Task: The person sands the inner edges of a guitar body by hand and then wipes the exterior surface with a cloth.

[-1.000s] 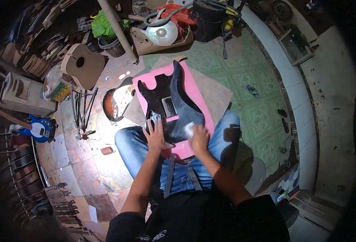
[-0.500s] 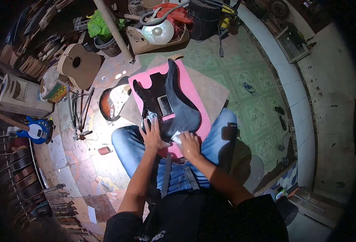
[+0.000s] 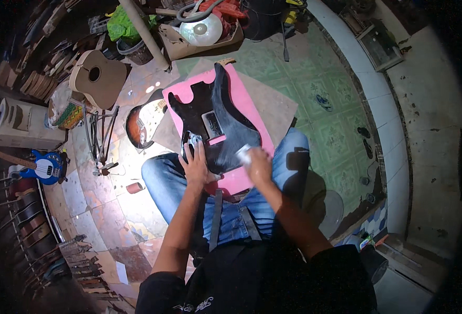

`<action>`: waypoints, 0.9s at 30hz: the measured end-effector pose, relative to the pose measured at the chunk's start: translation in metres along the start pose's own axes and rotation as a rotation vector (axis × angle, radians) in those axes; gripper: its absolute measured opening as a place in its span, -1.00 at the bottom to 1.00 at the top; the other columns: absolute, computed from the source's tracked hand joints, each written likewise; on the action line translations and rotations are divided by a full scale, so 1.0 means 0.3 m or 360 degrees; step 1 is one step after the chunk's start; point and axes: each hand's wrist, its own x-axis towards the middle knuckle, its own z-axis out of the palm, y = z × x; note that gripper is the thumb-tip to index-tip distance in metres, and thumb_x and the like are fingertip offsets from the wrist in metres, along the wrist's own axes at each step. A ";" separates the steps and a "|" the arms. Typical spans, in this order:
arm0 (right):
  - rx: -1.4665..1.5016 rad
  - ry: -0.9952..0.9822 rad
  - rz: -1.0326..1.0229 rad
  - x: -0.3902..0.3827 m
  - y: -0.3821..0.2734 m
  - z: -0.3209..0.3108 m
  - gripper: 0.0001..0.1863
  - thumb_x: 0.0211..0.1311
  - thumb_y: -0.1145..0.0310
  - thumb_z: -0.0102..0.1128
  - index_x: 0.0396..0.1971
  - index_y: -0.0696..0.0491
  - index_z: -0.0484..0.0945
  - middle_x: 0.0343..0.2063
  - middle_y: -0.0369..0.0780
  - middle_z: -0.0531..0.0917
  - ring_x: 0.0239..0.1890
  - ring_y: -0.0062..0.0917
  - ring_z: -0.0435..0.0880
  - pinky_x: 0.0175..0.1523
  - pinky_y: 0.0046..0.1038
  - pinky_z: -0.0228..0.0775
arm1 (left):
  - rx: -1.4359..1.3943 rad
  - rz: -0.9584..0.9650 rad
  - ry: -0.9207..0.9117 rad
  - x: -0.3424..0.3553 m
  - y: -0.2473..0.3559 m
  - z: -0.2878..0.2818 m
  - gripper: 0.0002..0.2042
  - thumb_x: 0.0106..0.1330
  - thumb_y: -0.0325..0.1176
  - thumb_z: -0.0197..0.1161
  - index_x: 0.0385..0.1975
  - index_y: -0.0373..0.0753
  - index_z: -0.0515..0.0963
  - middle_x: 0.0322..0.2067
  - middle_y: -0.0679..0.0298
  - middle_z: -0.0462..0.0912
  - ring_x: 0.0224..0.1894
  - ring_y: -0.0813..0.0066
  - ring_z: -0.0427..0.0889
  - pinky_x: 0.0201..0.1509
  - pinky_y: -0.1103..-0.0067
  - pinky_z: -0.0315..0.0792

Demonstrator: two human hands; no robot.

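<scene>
Guitar body [image 3: 231,125], black and dull in patches, lies under the left hand's fingers and stretches away beyond both hands. The left hand [image 3: 195,166] rests with fingers spread apart on its near left part, probably to keep it from sliding. The right hand [image 3: 259,166] is clamped on a white pad [image 3: 243,154] at the near right part, seemingly so the pad meets the surface flat; blur hides the exact grip. Beneath the body, ahead of both hands, a pink sheet [image 3: 239,91] likely shields it from the floor. Jeans [image 3: 295,146] flank the hands, perhaps keeping the work within easy reach
</scene>
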 end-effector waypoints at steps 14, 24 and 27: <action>-0.0002 0.0148 0.0136 0.054 0.034 -0.025 -0.58 0.03 0.25 0.47 -0.11 -0.02 0.53 -0.08 -0.14 0.55 0.04 -0.17 0.54 0.08 -0.10 0.35 | 0.0032 0.0096 0.0184 0.013 -0.051 0.089 0.63 -0.66 0.26 0.69 0.57 -0.27 -0.13 0.55 0.16 0.06 0.62 -0.14 -0.20 0.47 -0.31 -0.14; 0.0077 0.0166 0.0126 0.054 0.062 -0.025 -0.52 0.03 0.24 0.48 -0.05 0.00 0.52 -0.07 -0.11 0.54 0.07 -0.14 0.51 0.12 -0.08 0.34 | -0.0067 0.0043 0.0046 0.000 -0.007 0.004 0.57 -0.59 0.26 0.69 0.57 -0.23 -0.08 0.53 0.16 0.11 0.61 -0.09 -0.14 0.48 -0.28 -0.07; 0.0025 0.0203 0.0181 0.057 0.026 -0.027 -0.57 0.06 0.27 0.45 -0.08 0.01 0.52 -0.08 -0.10 0.53 0.08 -0.13 0.51 0.12 -0.07 0.33 | -0.0051 0.0024 0.0021 -0.010 -0.010 0.001 0.57 -0.58 0.24 0.70 0.57 -0.23 -0.10 0.53 0.16 0.11 0.61 -0.09 -0.16 0.49 -0.26 -0.08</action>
